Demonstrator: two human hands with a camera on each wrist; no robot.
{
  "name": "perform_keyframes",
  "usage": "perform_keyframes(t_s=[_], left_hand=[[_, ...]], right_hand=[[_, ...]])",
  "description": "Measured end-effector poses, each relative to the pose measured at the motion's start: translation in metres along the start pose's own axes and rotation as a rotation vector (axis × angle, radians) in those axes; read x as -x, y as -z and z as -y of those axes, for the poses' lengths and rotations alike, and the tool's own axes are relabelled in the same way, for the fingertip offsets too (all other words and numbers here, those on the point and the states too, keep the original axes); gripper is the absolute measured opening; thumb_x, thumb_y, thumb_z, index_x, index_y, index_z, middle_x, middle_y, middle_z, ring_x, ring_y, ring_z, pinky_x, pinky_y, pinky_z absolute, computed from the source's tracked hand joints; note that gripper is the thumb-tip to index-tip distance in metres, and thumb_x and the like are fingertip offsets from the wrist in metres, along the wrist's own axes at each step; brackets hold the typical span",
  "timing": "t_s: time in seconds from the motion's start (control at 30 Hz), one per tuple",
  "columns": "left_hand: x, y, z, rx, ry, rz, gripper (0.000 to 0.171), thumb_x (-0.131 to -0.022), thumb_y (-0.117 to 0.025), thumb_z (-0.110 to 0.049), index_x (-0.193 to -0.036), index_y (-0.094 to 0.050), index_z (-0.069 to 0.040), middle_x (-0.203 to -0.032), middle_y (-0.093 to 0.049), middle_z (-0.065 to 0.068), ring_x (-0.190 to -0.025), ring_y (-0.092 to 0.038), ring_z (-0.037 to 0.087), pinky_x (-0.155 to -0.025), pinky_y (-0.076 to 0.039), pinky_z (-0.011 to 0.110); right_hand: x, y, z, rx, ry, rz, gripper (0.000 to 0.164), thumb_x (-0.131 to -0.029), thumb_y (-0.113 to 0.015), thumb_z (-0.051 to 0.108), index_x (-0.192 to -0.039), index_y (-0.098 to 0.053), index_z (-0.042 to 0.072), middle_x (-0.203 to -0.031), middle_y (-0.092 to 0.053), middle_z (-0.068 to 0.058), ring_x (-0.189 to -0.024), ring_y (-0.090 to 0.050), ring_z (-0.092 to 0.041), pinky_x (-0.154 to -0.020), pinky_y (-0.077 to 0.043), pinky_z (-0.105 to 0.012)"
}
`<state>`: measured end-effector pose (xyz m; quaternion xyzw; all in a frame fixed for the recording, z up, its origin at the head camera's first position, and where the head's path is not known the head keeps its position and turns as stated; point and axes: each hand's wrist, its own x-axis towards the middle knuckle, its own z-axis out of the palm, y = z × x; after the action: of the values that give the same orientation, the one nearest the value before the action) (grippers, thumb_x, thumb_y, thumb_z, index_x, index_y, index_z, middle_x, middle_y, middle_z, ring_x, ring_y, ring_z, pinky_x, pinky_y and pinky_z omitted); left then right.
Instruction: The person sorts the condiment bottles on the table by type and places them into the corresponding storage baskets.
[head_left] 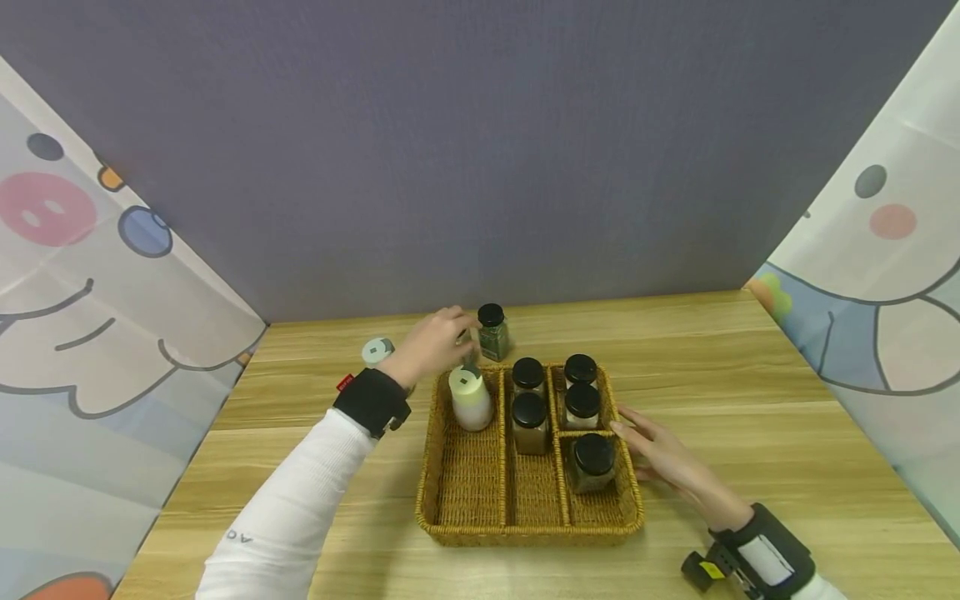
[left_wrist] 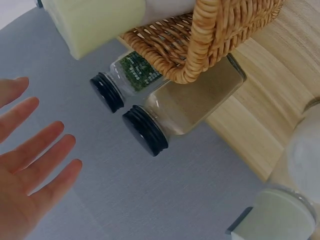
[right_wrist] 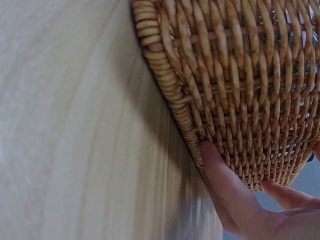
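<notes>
My left hand reaches over the basket's back left corner. Its fingers are spread and hold nothing in the left wrist view, beside two black-lidded jars behind the basket. One jar contains brown powder; the other, with green contents, stands near the fingertips. Inside the left compartment of the wicker basket stands a bottle with a pale yellow-green top. My right hand touches the basket's right side, its fairly straight fingers against the woven wall.
Two black-lidded jars occupy the middle compartment. Two more sit in the back right one, and a single jar in the front right. A pale-lidded bottle stands left of the basket. A grey panel rises behind the table.
</notes>
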<state>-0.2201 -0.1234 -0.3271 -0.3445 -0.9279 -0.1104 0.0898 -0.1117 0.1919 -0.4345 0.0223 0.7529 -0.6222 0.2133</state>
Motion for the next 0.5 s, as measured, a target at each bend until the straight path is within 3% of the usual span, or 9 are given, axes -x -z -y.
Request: perform_keyframes(t_s=[0.3,0.5], left_hand=[[-0.008,-0.003,0.007,0.015,0.114,0.076,0.033,-0.084,-0.060,-0.018,-0.114,-0.058,-0.004,-0.111,-0.056,0.011,-0.098,-0.053,0.024,-0.086,-0.046,0.038],[-0.012,-0.007,0.014,0.018,0.134,0.100,0.032,-0.086,-0.058,-0.019,-0.115,-0.058,-0.005,-0.113,-0.055,0.011,-0.101,-0.052,0.025,-0.087,-0.045,0.039]], right_hand=[[0.000,0.000,-0.002,-0.055,0.023,0.035,0.068,-0.093,-0.043,0.032,-0.141,-0.007,0.000,-0.137,-0.013,-0.036,-0.113,-0.041,-0.043,-0.076,-0.051,-0.042],[0.000,0.000,-0.002,-0.033,0.019,0.028,0.068,-0.093,-0.043,0.033,-0.141,-0.008,0.000,-0.138,-0.011,-0.035,-0.115,-0.038,-0.045,-0.076,-0.051,-0.042]])
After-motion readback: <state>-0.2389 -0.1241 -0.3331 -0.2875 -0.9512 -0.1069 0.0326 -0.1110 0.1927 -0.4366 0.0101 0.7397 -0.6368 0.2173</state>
